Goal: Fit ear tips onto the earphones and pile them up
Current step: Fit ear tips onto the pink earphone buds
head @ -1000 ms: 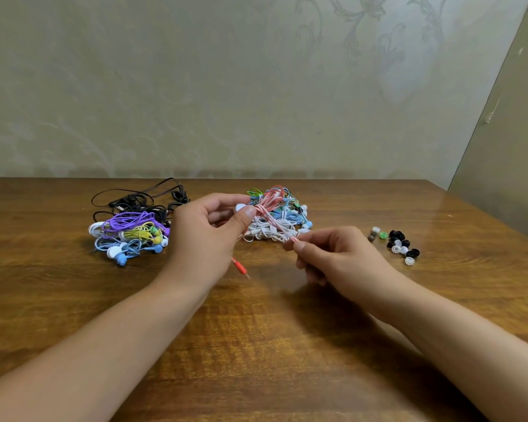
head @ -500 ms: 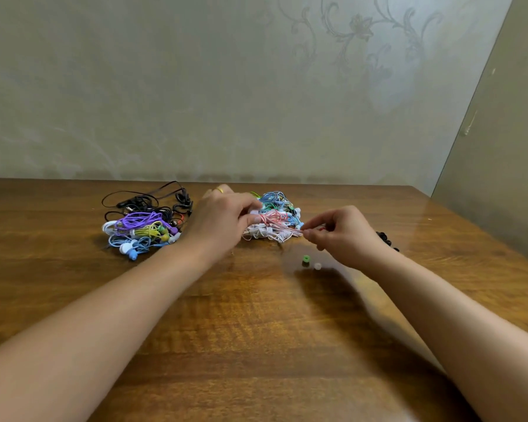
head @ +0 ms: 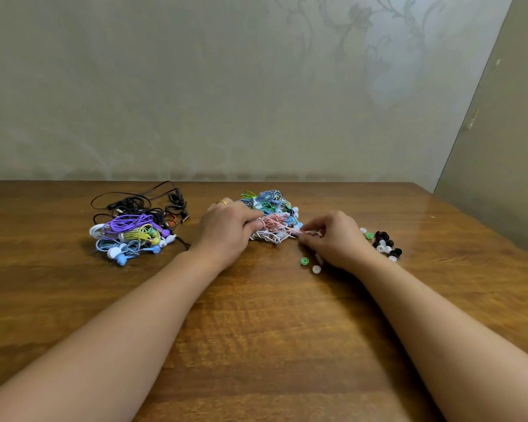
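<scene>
Since the pink earphone cable (head: 272, 222) on the middle heap on the table (head: 256, 330) is light, limp and tangle-prone, the left hand (head: 226, 228) clutches its bundle while the right hand (head: 333, 239) pinches its end, best gripped at the hard bud.

Single head view, forward and down over table (head: 256, 330); hands near centre.

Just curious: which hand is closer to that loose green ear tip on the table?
Right. The right hand sits just beside the green ear tip; the left hand is farther off, on the pink earphones.
</scene>
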